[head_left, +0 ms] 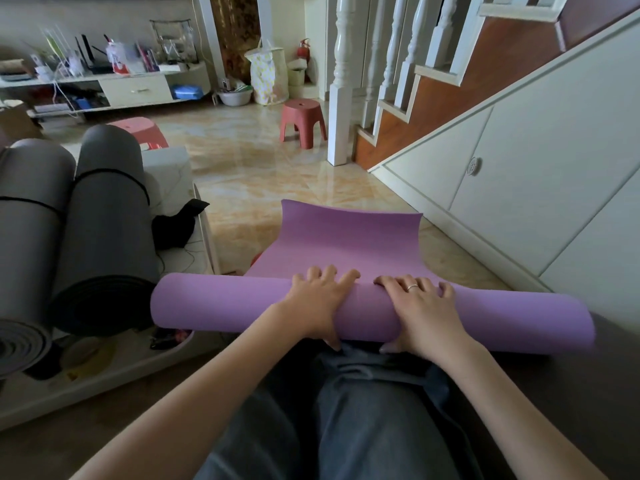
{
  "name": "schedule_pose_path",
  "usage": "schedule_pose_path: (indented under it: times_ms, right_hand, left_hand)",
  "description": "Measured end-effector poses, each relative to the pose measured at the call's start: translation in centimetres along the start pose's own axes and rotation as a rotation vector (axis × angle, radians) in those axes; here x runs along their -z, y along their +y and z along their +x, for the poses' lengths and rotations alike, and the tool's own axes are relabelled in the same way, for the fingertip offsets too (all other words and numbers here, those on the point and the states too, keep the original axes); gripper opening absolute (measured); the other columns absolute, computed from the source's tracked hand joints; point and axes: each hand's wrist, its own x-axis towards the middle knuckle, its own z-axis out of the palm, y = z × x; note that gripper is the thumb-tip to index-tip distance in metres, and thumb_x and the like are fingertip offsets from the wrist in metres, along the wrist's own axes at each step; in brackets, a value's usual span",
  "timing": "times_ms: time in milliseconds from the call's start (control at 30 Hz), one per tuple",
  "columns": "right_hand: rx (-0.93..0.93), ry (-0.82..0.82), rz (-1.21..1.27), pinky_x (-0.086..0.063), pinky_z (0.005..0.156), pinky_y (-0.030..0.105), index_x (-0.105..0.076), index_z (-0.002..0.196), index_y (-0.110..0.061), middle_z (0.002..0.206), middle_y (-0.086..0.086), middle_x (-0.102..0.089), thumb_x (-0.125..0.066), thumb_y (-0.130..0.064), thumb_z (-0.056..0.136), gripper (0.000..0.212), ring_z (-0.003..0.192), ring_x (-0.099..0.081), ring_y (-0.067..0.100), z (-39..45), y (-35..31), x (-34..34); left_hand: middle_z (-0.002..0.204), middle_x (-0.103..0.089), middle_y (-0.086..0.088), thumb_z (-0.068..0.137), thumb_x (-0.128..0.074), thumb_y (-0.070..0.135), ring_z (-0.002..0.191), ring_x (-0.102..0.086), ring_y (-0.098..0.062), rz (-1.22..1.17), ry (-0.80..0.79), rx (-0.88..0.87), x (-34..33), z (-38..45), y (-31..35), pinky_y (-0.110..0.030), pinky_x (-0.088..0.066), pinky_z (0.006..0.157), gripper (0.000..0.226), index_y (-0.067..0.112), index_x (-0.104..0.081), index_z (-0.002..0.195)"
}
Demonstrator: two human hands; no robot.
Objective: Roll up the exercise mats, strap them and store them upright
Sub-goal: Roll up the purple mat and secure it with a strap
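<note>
A purple exercise mat (214,301) lies across my lap, most of it wound into a thick roll. Its loose end (349,237) stretches away over the floor and curls up at the far edge. My left hand (318,303) grips the middle of the roll, fingers over the top and thumb underneath. My right hand (424,310), with a ring on one finger, holds the roll just beside it in the same way. Two rolled grey mats (104,216) with thin black straps lie side by side on the left.
A low white table (169,178) with a black cloth (180,223) stands behind the grey mats. A red stool (303,121) sits on the tiled floor ahead; another red stool (138,131) is at the left. A white stair wall with a cabinet door (519,168) runs along the right.
</note>
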Motion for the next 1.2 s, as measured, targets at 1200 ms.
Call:
schedule_pose_path:
  times_ms: [1200]
  right_hand:
    - [0.136, -0.842, 0.380, -0.048, 0.092, 0.028, -0.046, 0.134, -0.030, 0.127, -0.009, -0.056, -0.073, -0.040, 0.082, 0.060, 0.113, -0.056, 0.012, -9.1, 0.1, 4.5]
  left_hand:
    - [0.135, -0.050, 0.001, 0.082, -0.074, 0.039, 0.120, -0.053, -0.026, -0.259, -0.832, -0.140, 3.1, -7.8, 3.3, -0.034, -0.047, 0.085, 0.072, 0.036, -0.033, 0.141]
